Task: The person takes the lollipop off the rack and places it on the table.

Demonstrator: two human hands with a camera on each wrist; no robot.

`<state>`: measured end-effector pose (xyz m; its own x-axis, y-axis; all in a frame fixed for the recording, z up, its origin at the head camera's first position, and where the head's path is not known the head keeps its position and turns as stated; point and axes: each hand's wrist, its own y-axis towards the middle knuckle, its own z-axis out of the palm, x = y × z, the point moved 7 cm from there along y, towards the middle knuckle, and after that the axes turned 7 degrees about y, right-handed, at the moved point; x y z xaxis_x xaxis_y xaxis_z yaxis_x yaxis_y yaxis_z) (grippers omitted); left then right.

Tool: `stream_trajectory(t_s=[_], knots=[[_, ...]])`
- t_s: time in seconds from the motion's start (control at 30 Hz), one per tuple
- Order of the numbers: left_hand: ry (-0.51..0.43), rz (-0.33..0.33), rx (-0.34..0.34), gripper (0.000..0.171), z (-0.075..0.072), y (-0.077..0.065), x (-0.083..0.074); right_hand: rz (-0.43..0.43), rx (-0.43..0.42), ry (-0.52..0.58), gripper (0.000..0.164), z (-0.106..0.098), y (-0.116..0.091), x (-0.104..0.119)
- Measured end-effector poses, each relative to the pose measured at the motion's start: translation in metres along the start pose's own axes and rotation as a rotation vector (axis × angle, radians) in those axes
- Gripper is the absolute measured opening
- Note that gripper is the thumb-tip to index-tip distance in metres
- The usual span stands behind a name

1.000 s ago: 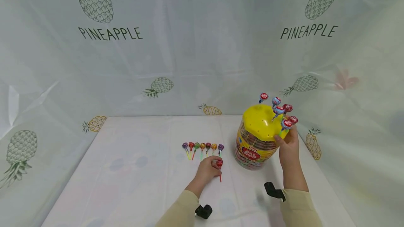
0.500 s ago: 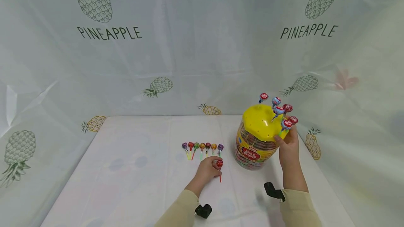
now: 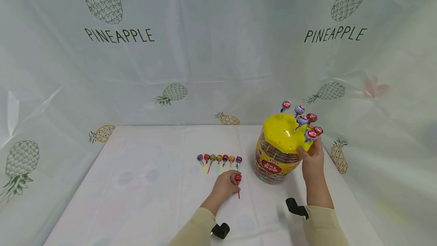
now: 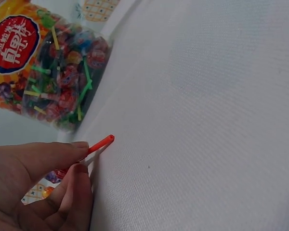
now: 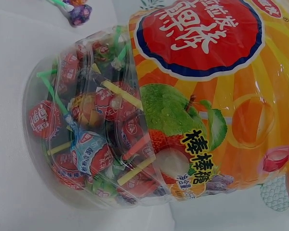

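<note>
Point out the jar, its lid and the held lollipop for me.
Jar (image 3: 273, 164): head view, on the red part of its label.
Lid (image 3: 282, 133): head view, on its yellow top.
Held lollipop (image 4: 101, 144): left wrist view, on its red stick.

My left arm (image 3: 194, 227) slants in from below; I have the left hand (image 3: 224, 184) low, thumb and a finger meeting in a pinch, other fingers curled beneath. My right arm (image 3: 322, 215) stands more upright, and I hold the right hand (image 3: 313, 159) higher, gripping, thumb in front, fingers mostly hidden.
</note>
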<state>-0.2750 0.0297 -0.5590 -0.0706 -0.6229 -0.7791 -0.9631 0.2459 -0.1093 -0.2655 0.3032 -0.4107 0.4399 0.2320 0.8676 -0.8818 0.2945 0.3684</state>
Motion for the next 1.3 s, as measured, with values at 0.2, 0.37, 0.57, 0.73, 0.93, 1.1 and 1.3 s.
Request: stream_trajectory(t_s=[0.2, 0.37, 0.57, 0.73, 0.93, 1.1, 1.3], knots=[[-0.015, -0.005, 0.007, 0.054, 0.0, -0.001, 0.001, 0.0, 0.002, -0.008, 0.061, 0.0, -0.001, 0.0], [-0.026, 0.01, -0.002, 0.052, -0.004, -0.003, 0.001, -0.03, 0.022, 0.0, 0.062, 0.0, 0.0, 0.0], [-0.004, 0.002, -0.01, 0.047, -0.004, -0.001, 0.0, -0.033, 0.021, -0.019, 0.063, 0.0, 0.0, 0.001], [0.039, -0.029, -0.006, 0.047, 0.001, 0.001, 0.001, -0.018, 0.013, -0.013, 0.063, 0.0, -0.001, 0.0], [0.048, -0.028, -0.009, 0.052, 0.001, 0.001, 0.002, 0.004, -0.006, -0.033, 0.063, -0.001, -0.001, -0.002], [0.066, 0.012, -0.038, 0.054, -0.01, 0.001, -0.003, -0.019, 0.015, -0.023, 0.063, -0.001, 0.0, -0.001], [-0.045, 0.066, -0.035, 0.053, -0.047, 0.018, -0.044, -0.02, 0.018, -0.004, 0.063, -0.001, -0.001, -0.001]])
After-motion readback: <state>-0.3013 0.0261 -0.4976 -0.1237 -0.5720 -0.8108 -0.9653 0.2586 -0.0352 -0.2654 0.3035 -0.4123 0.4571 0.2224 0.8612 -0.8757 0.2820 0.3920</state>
